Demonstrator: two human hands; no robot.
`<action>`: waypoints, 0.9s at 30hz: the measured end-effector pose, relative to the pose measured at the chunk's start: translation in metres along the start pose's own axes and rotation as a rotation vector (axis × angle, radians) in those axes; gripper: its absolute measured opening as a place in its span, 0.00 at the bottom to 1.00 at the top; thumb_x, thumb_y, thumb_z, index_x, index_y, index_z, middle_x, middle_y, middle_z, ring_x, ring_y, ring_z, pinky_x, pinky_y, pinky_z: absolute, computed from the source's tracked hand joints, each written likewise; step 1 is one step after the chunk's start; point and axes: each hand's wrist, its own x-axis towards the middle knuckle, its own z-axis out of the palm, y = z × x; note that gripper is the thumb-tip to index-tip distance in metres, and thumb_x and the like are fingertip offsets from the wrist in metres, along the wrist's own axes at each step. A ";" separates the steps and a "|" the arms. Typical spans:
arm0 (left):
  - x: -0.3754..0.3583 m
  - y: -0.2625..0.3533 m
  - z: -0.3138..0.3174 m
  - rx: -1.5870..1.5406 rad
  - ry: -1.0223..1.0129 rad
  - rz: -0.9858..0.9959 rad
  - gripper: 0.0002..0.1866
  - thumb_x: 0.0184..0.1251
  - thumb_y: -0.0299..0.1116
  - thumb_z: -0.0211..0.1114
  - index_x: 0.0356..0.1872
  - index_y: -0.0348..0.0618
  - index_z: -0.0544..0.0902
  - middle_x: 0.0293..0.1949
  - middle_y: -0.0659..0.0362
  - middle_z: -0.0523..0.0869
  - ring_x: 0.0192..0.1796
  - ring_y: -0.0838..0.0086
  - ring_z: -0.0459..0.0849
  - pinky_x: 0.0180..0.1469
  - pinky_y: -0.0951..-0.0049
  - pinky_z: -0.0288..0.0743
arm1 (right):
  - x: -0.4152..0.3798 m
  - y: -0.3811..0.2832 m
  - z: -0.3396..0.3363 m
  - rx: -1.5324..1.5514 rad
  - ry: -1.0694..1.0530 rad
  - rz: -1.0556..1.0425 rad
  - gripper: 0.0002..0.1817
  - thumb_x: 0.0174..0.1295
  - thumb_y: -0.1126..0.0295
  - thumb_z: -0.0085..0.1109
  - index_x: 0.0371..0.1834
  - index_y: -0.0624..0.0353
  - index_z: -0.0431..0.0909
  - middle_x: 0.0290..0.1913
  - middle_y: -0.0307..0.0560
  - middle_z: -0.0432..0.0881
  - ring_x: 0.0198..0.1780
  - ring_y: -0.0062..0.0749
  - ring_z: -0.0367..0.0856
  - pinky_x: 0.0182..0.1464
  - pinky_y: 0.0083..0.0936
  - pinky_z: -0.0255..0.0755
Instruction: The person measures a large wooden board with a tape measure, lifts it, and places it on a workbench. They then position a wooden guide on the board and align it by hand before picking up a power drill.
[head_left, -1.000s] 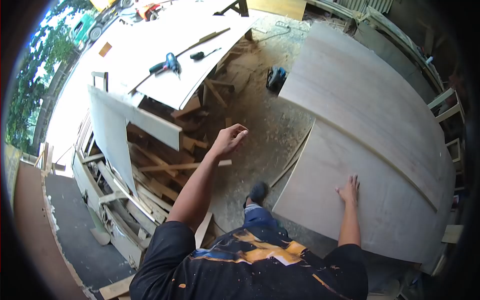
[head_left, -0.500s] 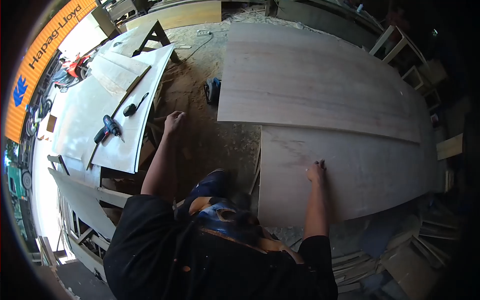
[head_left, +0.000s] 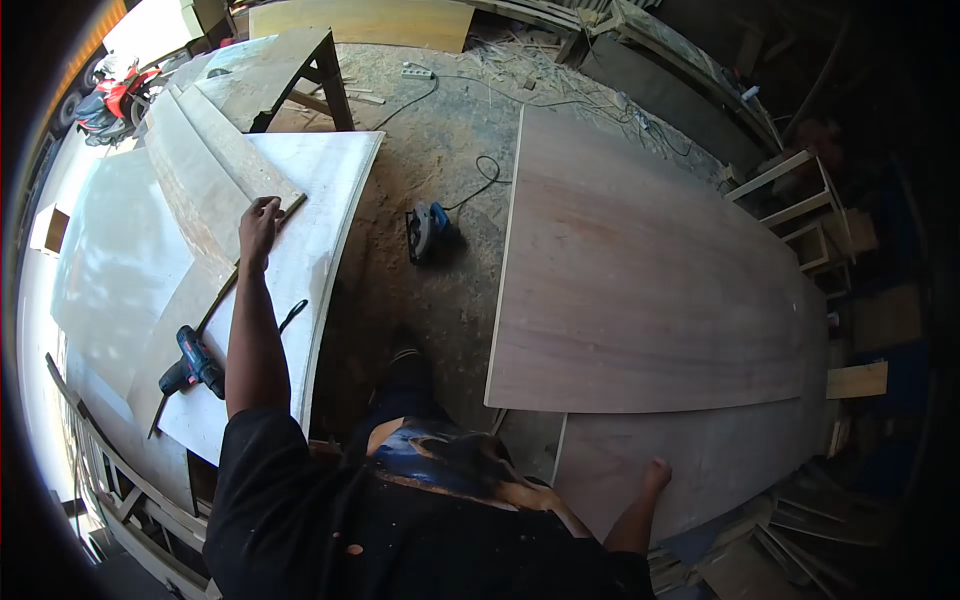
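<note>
My left hand (head_left: 260,225) is over the left table, beside the end of the long plywood strips (head_left: 205,165). Its fingers are curled in, and nothing shows in them. Below it, a cordless drill (head_left: 197,362) lies on the white sheet (head_left: 330,200). The black strap of a tape measure (head_left: 293,316) sticks out past my left forearm, which hides the rest. My right hand (head_left: 656,474) is closed, low over the lower plywood sheet (head_left: 610,455); whether it holds anything is hidden. A larger plywood sheet (head_left: 650,270) overlaps that one.
A circular saw (head_left: 428,232) stands on the dusty floor between the two work areas, its cord trailing back. A power strip (head_left: 417,72) lies farther off. Wooden frames (head_left: 795,205) stand at the right, scrap wood at lower right, and a red motorcycle (head_left: 118,105) at upper left.
My view has turned and moved toward the left table. My left hand has gone from beside the table to over the strips. My right hand has shifted toward the near edge of its sheet.
</note>
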 end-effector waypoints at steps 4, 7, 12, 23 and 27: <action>0.083 -0.091 -0.095 0.411 0.308 -0.204 0.21 0.63 0.47 0.55 0.47 0.43 0.82 0.42 0.50 0.86 0.47 0.62 0.83 0.51 0.65 0.73 | 0.029 -0.214 0.009 0.678 0.279 -0.068 0.22 0.60 0.64 0.60 0.55 0.66 0.73 0.51 0.58 0.80 0.52 0.43 0.80 0.55 0.33 0.70; 0.100 -0.114 -0.137 0.702 0.385 -0.421 0.23 0.62 0.47 0.53 0.53 0.45 0.78 0.48 0.48 0.84 0.53 0.55 0.81 0.56 0.59 0.71 | 0.022 -0.411 0.015 0.357 -0.160 -0.142 0.38 0.60 0.56 0.61 0.69 0.61 0.58 0.69 0.63 0.61 0.69 0.51 0.62 0.68 0.36 0.58; 0.115 -0.179 -0.171 0.770 0.252 -0.485 0.35 0.64 0.58 0.54 0.63 0.40 0.68 0.56 0.40 0.77 0.60 0.50 0.75 0.61 0.58 0.67 | 0.067 -0.489 0.059 -0.218 -0.168 -0.233 0.51 0.54 0.48 0.65 0.74 0.59 0.46 0.72 0.63 0.55 0.71 0.55 0.55 0.72 0.42 0.51; 0.137 -0.164 -0.143 0.846 0.287 -0.580 0.35 0.61 0.53 0.61 0.59 0.33 0.69 0.56 0.41 0.77 0.59 0.51 0.76 0.60 0.59 0.69 | 0.085 -0.496 0.049 -0.186 -0.282 -0.192 0.55 0.50 0.50 0.69 0.73 0.64 0.44 0.71 0.63 0.55 0.72 0.53 0.56 0.71 0.36 0.52; 0.140 -0.139 -0.139 0.781 0.305 -0.637 0.33 0.59 0.47 0.65 0.58 0.30 0.70 0.56 0.39 0.77 0.59 0.51 0.76 0.59 0.59 0.69 | 0.163 -0.499 0.073 -0.164 -0.401 -0.040 0.43 0.55 0.49 0.64 0.67 0.66 0.59 0.64 0.62 0.67 0.61 0.57 0.70 0.51 0.49 0.75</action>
